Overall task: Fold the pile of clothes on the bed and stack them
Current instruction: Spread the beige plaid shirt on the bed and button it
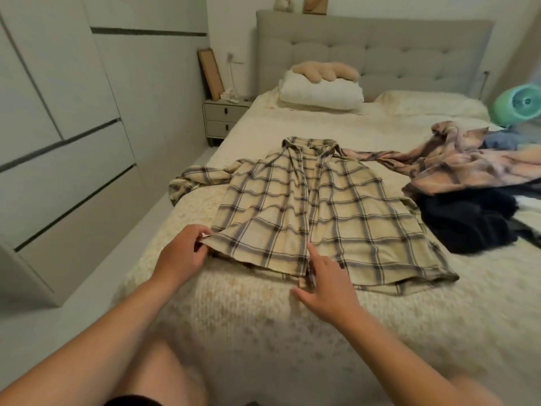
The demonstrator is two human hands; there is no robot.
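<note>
We have the cream plaid shirt (pixel 316 209) laid flat, front side up, near the foot edge of the bed (pixel 248 332), collar toward the headboard (pixel 374 51) and hem toward us. That layout makes sense: a shirt spread square gives clean lines to fold along. Our left hand (pixel 183 254) pinches the hem's left corner between thumb and curled fingers, seemingly to draw the cloth taut. Our right hand (pixel 328 285) lies with fingers straight and spread at the bottom of the button placket, pressing it down (probably to keep the two front panels aligned). One sleeve trails off toward the left edge of the bed.

The rest of the pile (pixel 474 194) waits unfolded along the right edge: a pink plaid shirt (pixel 468 162), something dark navy (pixel 468 224) under it, a bit of blue cloth behind. No folded stack shows yet, so we judge the task barely begun.

The bed carries a nubby cream blanket; pillows (pixel 322 89) sit at the head end. A nightstand (pixel 222 118) stands beside the far left corner, pale wardrobes (pixel 58 127) line the left wall, and a green fan (pixel 521 104) sits at the far right.
</note>
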